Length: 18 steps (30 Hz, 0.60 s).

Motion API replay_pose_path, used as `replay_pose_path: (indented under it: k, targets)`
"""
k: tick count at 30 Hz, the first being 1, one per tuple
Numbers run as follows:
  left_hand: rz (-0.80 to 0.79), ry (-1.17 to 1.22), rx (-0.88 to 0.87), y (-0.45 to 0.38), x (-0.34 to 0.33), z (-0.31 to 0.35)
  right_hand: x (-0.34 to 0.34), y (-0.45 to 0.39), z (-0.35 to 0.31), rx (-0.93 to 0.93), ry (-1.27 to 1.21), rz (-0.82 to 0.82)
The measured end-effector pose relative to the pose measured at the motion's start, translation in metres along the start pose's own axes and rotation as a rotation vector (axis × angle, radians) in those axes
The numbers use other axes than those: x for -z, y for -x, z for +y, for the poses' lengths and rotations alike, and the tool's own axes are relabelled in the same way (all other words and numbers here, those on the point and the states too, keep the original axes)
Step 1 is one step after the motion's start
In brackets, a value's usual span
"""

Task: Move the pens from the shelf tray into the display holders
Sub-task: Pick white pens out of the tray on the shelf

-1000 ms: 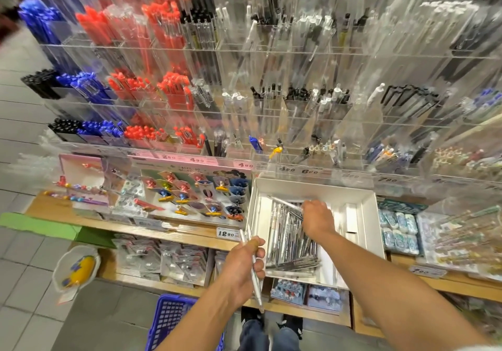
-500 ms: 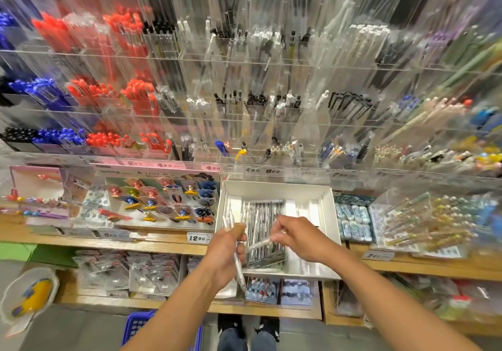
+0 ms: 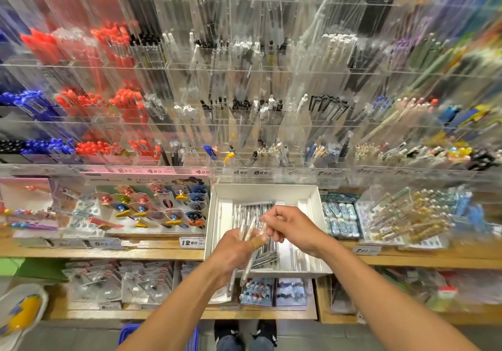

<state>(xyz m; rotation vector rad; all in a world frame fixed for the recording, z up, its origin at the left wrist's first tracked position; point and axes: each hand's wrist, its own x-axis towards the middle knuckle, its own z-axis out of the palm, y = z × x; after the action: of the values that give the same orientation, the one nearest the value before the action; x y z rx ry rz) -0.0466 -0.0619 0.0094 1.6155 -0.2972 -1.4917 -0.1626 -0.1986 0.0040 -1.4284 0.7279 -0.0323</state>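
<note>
While the right hand [image 3: 292, 227] was down among the tray stock a second ago, it is now lifted and meets the left hand [image 3: 236, 247] over the near half of the white tray [image 3: 315, 196], at about 6 o'clock in the head view. Left hand: fingers curled round a small bundle of clear pens [image 3: 248, 242], barrels running from 12 to 6 o'clock, tips hanging past the tray's near edge. Right hand: fingers curled, pinching what looks like one more pen at the bundle's upper end; blur prevents a count.

Remaining pens [image 3: 255, 212] lie in the tray's centre compartment, under the hands. Display holders [image 3: 244, 111] stand at 12 o'clock, clear acrylic rows, well apart from both hands.

Judgement: the change reads as a transfer, one pen added to the left-hand bundle. Collecting is in progress; nothing in hand has reached a holder yet. Tray is far from emptied.
</note>
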Motion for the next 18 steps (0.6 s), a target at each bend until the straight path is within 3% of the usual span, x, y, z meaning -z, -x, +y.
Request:
replay_pose_path:
  k: [4,8,12,15,18]
  targets:
    - [0.063,-0.019,-0.022,-0.003,0.005,-0.006,0.012,-0.008,-0.004,-0.059,-0.044,0.001]
    - [0.121,0.103,-0.006,-0.009,0.017,-0.006,0.036,-0.028,0.019,-0.218,0.182,0.307]
    - [0.176,0.144,0.061,-0.014,0.026,-0.01,0.036,-0.045,0.063,-0.421,0.489,0.292]
    - [0.173,0.193,0.07,-0.013,0.026,-0.01,0.035,-0.056,0.087,-0.447,0.833,0.31]
    - [0.175,0.26,0.094,-0.013,0.028,-0.011,0.035,-0.068,0.102,-0.412,0.962,0.336]
